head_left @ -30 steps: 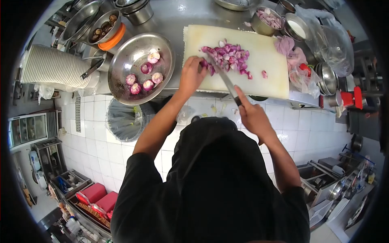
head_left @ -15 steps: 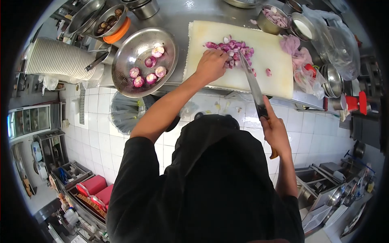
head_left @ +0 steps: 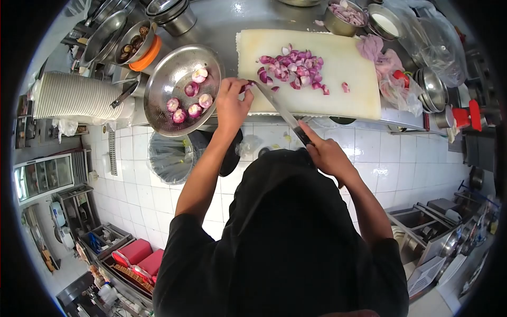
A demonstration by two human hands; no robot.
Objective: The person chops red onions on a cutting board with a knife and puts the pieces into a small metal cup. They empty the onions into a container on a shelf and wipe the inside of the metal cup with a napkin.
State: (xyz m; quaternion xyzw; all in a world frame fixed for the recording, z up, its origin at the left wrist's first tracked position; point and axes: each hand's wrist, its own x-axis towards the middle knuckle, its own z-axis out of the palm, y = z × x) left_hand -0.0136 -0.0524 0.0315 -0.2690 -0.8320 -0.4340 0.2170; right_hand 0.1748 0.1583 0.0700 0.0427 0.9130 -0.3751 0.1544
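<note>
At the board (head_left: 338, 63), my left hand (head_left: 233, 101) pinches onion (head_left: 246, 87), probably to steady it. My right hand (head_left: 328, 154) clamps the knife (head_left: 282, 112).

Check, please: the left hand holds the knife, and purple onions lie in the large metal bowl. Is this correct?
Not quite: the right hand holds the knife, as the head view shows. Purple onions do lie in the large metal bowl.

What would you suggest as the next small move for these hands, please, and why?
I'd probably draw the knife through the purple onion piece: the left hand seems to pinch it near the left edge of the cutting board, and the right hand grips the knife, its tip close beside the piece.
</note>
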